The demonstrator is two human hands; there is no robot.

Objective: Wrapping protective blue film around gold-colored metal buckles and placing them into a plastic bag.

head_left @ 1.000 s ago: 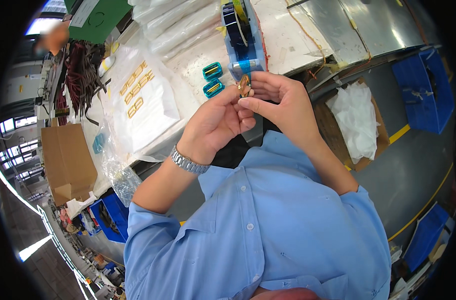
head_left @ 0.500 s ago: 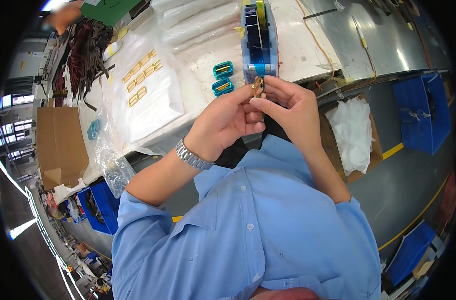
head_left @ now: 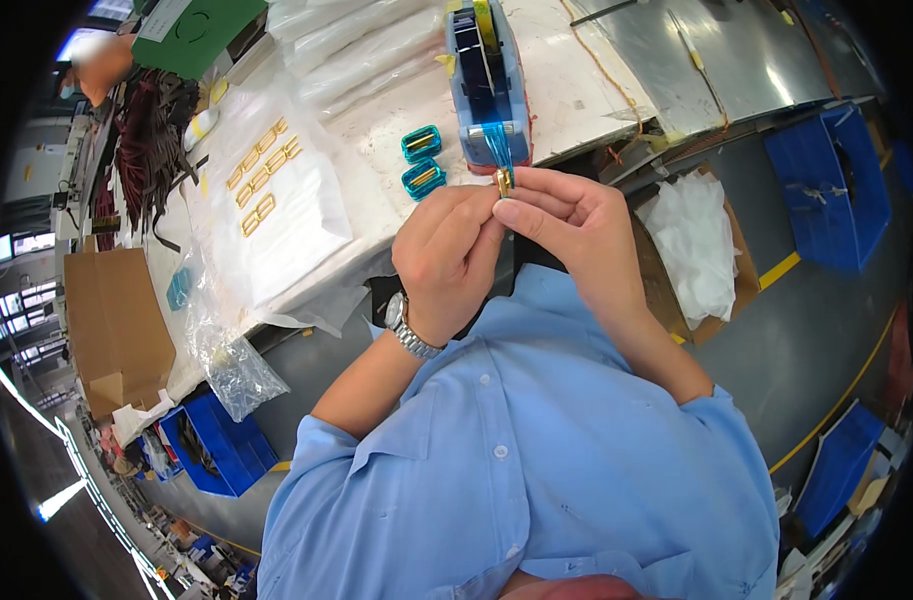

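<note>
Between my two hands is a small gold buckle (head_left: pixel 503 183), right in front of the blue tape dispenser (head_left: pixel 491 130). A strip of blue tape (head_left: pixel 498 148) stretches from the dispenser's front down to the buckle. My right hand (head_left: pixel 574 222) pinches the buckle between thumb and fingers. My left hand (head_left: pixel 448 255), back upward and wearing a metal watch, has its fingers closed at the buckle's left side; its fingertips are partly hidden. Left of the dispenser lie two buckles wrapped in blue film, one farther away (head_left: pixel 421 143) and one nearer (head_left: pixel 423 178).
Several bare gold buckles (head_left: pixel 266 165) lie in rows on a white plastic sheet (head_left: pixel 311 220). Clear plastic rolls (head_left: pixel 346 45) are behind. A cardboard box with white wrapping (head_left: pixel 691 250) stands at right, a blue bin (head_left: pixel 826 190) beyond it. Dark straps (head_left: pixel 146 140) hang at far left.
My left hand has turned from palm showing to back upward, its fingers now curled at the buckle. Blue tape now runs out from the dispenser to the buckle. The whole view has shifted slightly.
</note>
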